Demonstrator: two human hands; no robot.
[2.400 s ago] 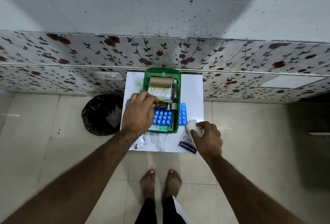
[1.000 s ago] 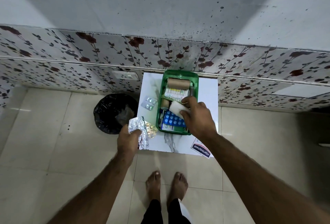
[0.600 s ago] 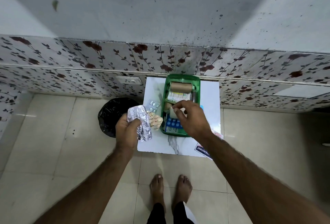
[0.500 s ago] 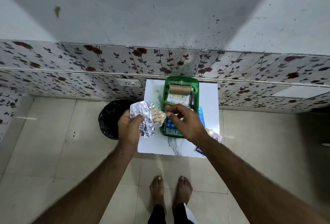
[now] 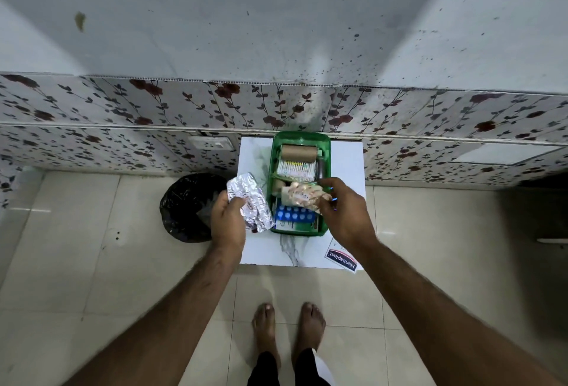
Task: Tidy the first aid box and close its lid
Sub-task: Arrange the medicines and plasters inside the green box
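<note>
Floral-tiled wall behind, small white marble-veined table (image 5: pixel 344 164) against it. Green plastic first aid box (image 5: pixel 273 170) on table, lid not visible, long axis running away from person toward wall. Right hand (image 5: pixel 345 213) pinches strip of orange-pink tablets (image 5: pixel 304 196) directly over box's middle, so right hand nearer; likely drop is straight down. Left hand (image 5: pixel 229 222) grips crumpled silver foil blister strips (image 5: pixel 250 201) just left of box, over table edge. Hansaplast packet (image 5: pixel 341 259) lies at table's near-right corner, outside box. Black bin bag (image 5: pixel 187 207) on floor, left.
</note>
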